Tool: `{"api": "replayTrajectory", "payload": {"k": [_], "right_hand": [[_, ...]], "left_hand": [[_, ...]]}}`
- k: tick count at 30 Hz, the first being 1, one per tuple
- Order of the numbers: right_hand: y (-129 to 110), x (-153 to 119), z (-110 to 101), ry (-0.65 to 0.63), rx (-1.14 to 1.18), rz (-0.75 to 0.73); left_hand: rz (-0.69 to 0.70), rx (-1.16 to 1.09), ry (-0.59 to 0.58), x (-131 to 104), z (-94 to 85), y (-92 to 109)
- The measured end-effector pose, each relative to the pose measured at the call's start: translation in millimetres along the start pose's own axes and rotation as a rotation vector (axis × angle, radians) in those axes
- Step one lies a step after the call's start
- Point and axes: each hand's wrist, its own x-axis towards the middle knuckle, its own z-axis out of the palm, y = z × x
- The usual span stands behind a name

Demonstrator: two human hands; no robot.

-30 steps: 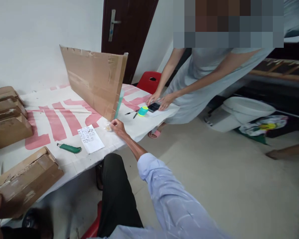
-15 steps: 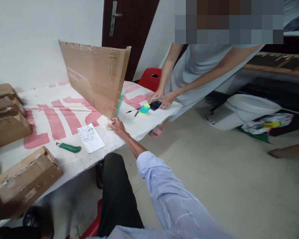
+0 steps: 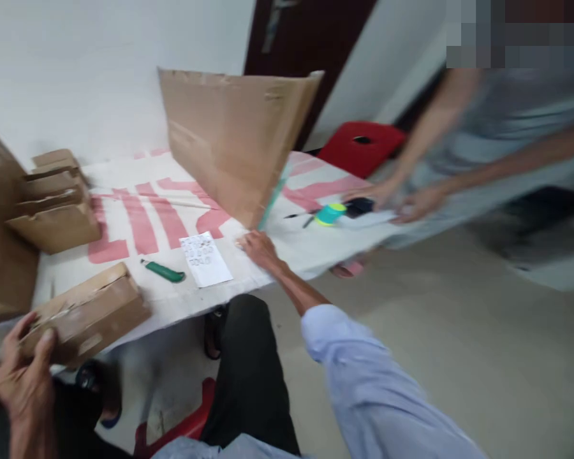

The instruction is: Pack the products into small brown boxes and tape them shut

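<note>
At the lower left, my left hand (image 3: 29,363) grips the near end of a worn brown cardboard box (image 3: 86,315), which is tilted at the table's edge. My right hand (image 3: 259,250) rests on the table with its fingers curled and pressed together. A small pale thing seems to be at those fingertips, too blurred to name. Just beyond them stands a large upright cardboard panel (image 3: 220,137). Between my hands lie a green utility knife (image 3: 163,271) and a white paper (image 3: 206,264) with rows of small drawn shapes.
Folded cardboard pieces (image 3: 57,220) and a taller cardboard sheet (image 3: 0,242) stand at the left. A teal-and-yellow round container (image 3: 330,215) and pens lie at the right, near a co-worker's hands (image 3: 418,204) and a dark phone-like object (image 3: 358,207). Behind is a red chair (image 3: 361,146).
My view has swung left, so the table appears farther right and more of my left hand and the left cardboard shows. The pale thing at my right fingertips is less visible.
</note>
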Motion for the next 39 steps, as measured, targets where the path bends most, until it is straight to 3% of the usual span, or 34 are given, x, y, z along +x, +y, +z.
{"api": "replayTrajectory", "payload": {"k": [3, 9, 14, 17, 19, 22, 27, 30, 33, 39], "right_hand": [[7, -9, 5, -0.045, -0.007, -0.029], [30, -10, 27, -0.083, -0.283, -0.07], [20, -18, 18, -0.092, -0.303, -0.043], [5, -26, 6, -0.014, -0.319, 0.004], [-18, -32, -3, 0.101, -0.311, -0.056], [-81, -47, -17, 0.224, -0.097, -0.362], [-233, -89, -26, 0.129, 0.323, -0.957], [-299, -106, -17, 0.036, 0.344, -1.132], [-328, -104, -3, -0.047, 0.308, -1.196], [-334, -81, 13, -0.118, 0.319, -1.244]], "left_hand": [[-0.041, -0.064, 0.008, -5, 0.6, 16], [-0.043, -0.066, -0.072, -13, -6.5, 17], [-0.045, -0.104, -0.08, -18, -7.4, 19], [-0.05, -0.134, -0.103, -18, -7.0, 17], [-0.059, -0.163, -0.12, -18, -6.4, 16], [-0.089, -0.2, -0.127, -18, -4.3, 14], [-0.111, -0.235, -0.129, -15, 1.0, 11], [-0.115, -0.253, -0.138, -13, 3.2, 8], [-0.115, -0.266, -0.153, -13, 4.4, 6], [-0.104, -0.291, -0.151, -14, 8.2, 3]]}}
